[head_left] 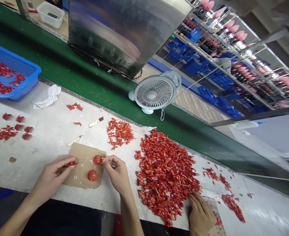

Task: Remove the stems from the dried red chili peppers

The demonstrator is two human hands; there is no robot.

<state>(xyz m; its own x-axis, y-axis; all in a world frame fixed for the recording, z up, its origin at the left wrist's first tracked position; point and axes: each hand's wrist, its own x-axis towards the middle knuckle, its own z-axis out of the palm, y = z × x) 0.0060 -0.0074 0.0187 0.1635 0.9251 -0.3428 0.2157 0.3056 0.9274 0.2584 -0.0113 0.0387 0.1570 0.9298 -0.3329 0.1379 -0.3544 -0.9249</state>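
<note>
My left hand (54, 175) pinches a small red piece (73, 163) over the left side of a brown cardboard sheet (81, 182). At the sheet's right edge, the fingertips of my right hand (116, 170) are closed at the side of a red round part (98, 160); what they grip there is too small to name. Just below that part, another red round part (92, 175) rests on the cardboard. Beyond the sheet lie a light-handled knife (74, 141) and a second blade tool (96, 122). A small heap of red pieces (119, 131) sits up and to the right.
A large red heap (167, 173) lies to the right, with another person's hand (200, 213) at its lower edge. A blue basket (28, 78) stands far left, near a white cloth (48, 97). A fan (154, 91) stands on the green surface (95, 87) behind.
</note>
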